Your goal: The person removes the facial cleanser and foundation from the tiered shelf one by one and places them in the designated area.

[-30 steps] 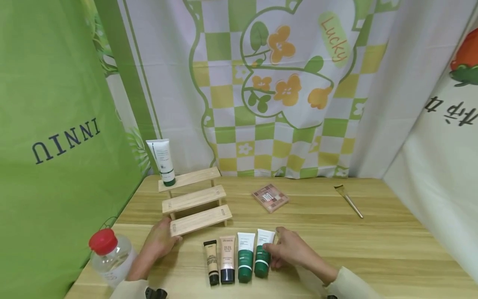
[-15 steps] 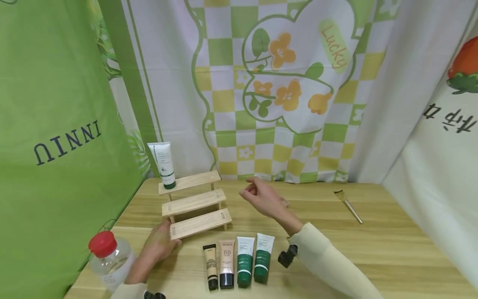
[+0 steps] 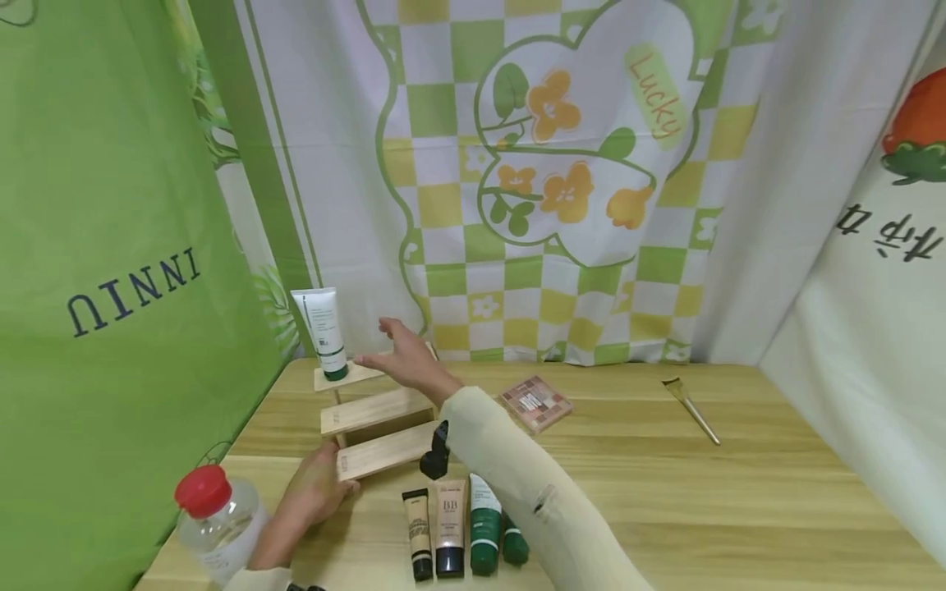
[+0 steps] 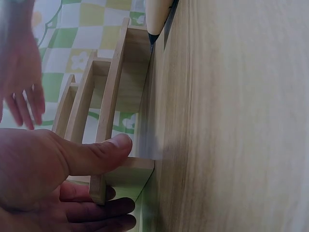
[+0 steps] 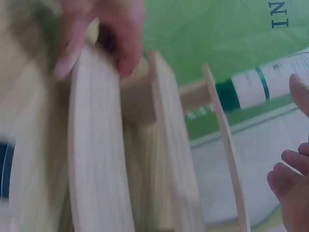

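Note:
A three-tier wooden display stand [image 3: 377, 411] stands at the left of the table. My left hand [image 3: 316, 486] holds the left end of its lowest tier, thumb over the board and fingers beneath, as the left wrist view shows. On the top tier a white squeeze tube [image 3: 321, 330] stands upright on its green cap. My right hand [image 3: 412, 361] is over the right part of that tier, thumb and fingers spread toward the tube, holding nothing. In the right wrist view the thumb overlaps the white tube [image 5: 252, 88].
In front of the stand lie a small beige tube [image 3: 419, 529], a BB cream tube [image 3: 449, 525] and two green-and-white tubes [image 3: 484, 525], one partly hidden by the right sleeve. A makeup palette [image 3: 536, 402], a brush [image 3: 693, 412] and a red-capped bottle [image 3: 222, 525] are around.
My right hand has gone from the rightmost green-and-white tube, up past the palette and left to the top tier. The left hand keeps its hold on the stand.

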{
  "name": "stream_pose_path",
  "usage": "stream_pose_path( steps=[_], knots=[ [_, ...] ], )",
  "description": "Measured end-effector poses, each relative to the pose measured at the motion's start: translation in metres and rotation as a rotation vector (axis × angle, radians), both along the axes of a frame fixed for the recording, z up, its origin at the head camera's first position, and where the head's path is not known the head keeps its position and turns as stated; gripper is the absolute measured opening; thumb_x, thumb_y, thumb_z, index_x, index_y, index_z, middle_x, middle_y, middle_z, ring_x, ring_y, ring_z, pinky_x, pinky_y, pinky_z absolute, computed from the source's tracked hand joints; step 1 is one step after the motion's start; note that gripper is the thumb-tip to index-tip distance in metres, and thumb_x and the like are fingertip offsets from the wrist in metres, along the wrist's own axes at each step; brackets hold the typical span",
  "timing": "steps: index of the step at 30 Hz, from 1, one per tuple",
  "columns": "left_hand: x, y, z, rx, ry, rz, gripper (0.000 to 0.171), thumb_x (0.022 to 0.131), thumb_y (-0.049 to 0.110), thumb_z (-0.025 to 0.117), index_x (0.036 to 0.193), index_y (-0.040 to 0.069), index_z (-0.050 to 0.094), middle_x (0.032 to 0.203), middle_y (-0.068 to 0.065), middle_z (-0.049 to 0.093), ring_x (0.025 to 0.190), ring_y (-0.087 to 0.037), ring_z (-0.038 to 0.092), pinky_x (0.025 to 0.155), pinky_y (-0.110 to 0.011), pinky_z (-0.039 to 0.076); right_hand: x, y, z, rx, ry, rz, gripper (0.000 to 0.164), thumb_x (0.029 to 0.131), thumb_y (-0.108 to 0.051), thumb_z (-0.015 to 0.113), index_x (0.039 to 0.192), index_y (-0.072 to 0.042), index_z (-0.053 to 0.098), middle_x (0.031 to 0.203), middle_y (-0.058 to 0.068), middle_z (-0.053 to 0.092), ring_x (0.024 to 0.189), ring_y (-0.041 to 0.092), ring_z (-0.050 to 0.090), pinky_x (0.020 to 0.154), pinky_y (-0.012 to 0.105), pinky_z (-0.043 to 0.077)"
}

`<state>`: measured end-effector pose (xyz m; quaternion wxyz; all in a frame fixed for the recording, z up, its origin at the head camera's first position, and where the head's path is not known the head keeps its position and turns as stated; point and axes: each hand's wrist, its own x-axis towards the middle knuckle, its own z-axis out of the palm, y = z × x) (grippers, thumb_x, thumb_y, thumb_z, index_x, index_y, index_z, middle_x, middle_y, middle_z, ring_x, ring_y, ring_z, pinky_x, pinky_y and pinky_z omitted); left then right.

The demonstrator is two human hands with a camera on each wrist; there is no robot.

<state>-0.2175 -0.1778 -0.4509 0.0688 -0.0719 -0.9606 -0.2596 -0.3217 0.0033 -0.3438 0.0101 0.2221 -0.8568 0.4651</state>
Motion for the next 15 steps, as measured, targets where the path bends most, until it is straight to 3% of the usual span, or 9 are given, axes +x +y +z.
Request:
stream_pose_path(
  steps=[9, 15],
  knots=[
    [0.0, 0.0, -0.006, 0.003, 0.049, -0.02, 0.051, 0.068, 0.009, 0.085, 0.107, -0.008, 0.056, 0.094, -0.019, 0.063, 0.092, -0.038, 0.063, 0.083, -0.053, 0.051, -0.002, -0.029, -0.005, -0.126, -0.107, 0.1, 0.08, 0.091, -0.044, 0.065, 0.155, -0.017, 0.027, 0.153, 0.006, 0.04, 0.139, 0.024, 0.04, 0.108, 0.041, 0.04],
    [0.003, -0.002, -0.002, 0.016, 0.059, -0.014, 0.053, 0.068, 0.007, 0.085, 0.109, -0.009, 0.056, 0.097, -0.022, 0.064, 0.093, -0.04, 0.063, 0.085, -0.055, 0.051, -0.004, -0.042, -0.01, -0.185, -0.071, 0.167, 0.064, 0.094, -0.032, 0.066, 0.15, -0.018, 0.038, 0.144, 0.004, 0.051, 0.132, 0.024, 0.048, 0.104, 0.036, 0.044]
  ],
)
